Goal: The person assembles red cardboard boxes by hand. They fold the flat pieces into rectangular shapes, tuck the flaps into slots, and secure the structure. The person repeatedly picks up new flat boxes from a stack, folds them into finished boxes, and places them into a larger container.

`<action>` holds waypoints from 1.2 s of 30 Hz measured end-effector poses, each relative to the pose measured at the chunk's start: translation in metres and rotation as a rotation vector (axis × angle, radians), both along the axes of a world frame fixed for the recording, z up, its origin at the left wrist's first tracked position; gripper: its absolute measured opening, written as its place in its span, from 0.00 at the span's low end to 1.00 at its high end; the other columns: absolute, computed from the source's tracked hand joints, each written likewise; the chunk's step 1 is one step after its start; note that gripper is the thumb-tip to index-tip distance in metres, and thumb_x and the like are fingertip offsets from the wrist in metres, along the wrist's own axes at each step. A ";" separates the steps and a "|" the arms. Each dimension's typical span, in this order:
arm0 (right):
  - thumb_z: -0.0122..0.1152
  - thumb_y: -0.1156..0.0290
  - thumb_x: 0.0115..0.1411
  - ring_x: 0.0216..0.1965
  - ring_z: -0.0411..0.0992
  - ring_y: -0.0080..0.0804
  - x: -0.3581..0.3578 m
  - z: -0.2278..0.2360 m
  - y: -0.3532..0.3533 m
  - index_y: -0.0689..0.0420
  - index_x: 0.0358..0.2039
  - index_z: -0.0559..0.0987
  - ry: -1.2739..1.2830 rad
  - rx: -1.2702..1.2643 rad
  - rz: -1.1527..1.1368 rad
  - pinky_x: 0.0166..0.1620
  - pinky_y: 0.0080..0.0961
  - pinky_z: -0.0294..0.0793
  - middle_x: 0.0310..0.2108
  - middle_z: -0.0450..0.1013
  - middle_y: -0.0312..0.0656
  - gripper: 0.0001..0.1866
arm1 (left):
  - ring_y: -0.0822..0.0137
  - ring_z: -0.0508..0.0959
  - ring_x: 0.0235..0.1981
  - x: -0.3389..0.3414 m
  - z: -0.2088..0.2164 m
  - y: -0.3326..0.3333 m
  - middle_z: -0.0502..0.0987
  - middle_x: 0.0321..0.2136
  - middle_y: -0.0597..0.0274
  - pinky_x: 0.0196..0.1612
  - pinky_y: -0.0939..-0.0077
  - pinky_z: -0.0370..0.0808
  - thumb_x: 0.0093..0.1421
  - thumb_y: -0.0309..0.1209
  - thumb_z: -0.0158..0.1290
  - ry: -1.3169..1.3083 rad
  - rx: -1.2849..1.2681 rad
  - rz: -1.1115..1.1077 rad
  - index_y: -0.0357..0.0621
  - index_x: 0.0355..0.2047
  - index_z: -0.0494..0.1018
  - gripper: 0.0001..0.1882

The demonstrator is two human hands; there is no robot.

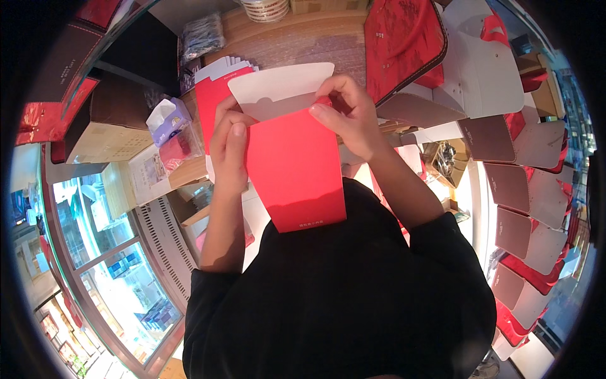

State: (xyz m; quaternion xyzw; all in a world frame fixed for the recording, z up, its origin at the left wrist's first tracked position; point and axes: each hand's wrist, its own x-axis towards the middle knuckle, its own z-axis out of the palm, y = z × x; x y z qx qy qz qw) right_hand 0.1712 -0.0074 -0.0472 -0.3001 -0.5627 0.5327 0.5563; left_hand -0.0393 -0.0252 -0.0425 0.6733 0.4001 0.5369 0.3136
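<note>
Between both hands I hold a red cardboard box (297, 170), open at the top and narrowing toward its lower end. Its white inner flap (281, 88) stands up at the back. My left hand (230, 142) grips the box's left upper edge, thumb in front and fingers partly hidden behind. At the right upper corner, my right hand (353, 117) pinches the rim between thumb and fingers. Just beyond my left hand lies a fanned stack of red and white flat card pieces (207, 104) on the wooden table (303, 47).
A purple tissue pack (169, 121) lies left of the stack, near a brown carton (113, 120). A clear plastic packet (203, 35) and stacked patterned bowls (265, 9) are at the back. Large red-and-white boxes (480, 63) line the right side. Glass showcases (126, 271) stand at left.
</note>
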 end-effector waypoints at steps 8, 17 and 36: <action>0.59 0.75 0.54 0.47 0.67 0.28 0.005 0.001 -0.005 0.60 0.50 0.67 0.011 -0.012 0.036 0.51 0.28 0.65 0.46 0.69 0.44 0.22 | 0.61 0.69 0.46 0.011 0.001 -0.002 0.70 0.41 0.51 0.51 0.67 0.63 0.64 0.41 0.43 -0.164 -0.040 0.051 0.37 0.37 0.70 0.18; 0.56 0.72 0.58 0.39 0.70 0.20 0.002 0.012 0.005 0.62 0.37 0.77 -0.097 -0.146 0.103 0.43 0.17 0.68 0.38 0.73 0.38 0.09 | 0.63 0.70 0.47 0.002 -0.001 0.006 0.71 0.45 0.50 0.52 0.69 0.63 0.62 0.36 0.43 -0.195 -0.256 -0.134 0.37 0.35 0.68 0.13; 0.53 0.69 0.60 0.51 0.64 0.28 -0.004 0.016 0.010 0.56 0.50 0.70 -0.311 0.005 0.168 0.52 0.24 0.64 0.49 0.66 0.42 0.17 | 0.60 0.67 0.52 0.013 0.008 0.007 0.66 0.52 0.51 0.58 0.66 0.60 0.62 0.34 0.41 -0.372 -0.399 -0.079 0.37 0.52 0.62 0.21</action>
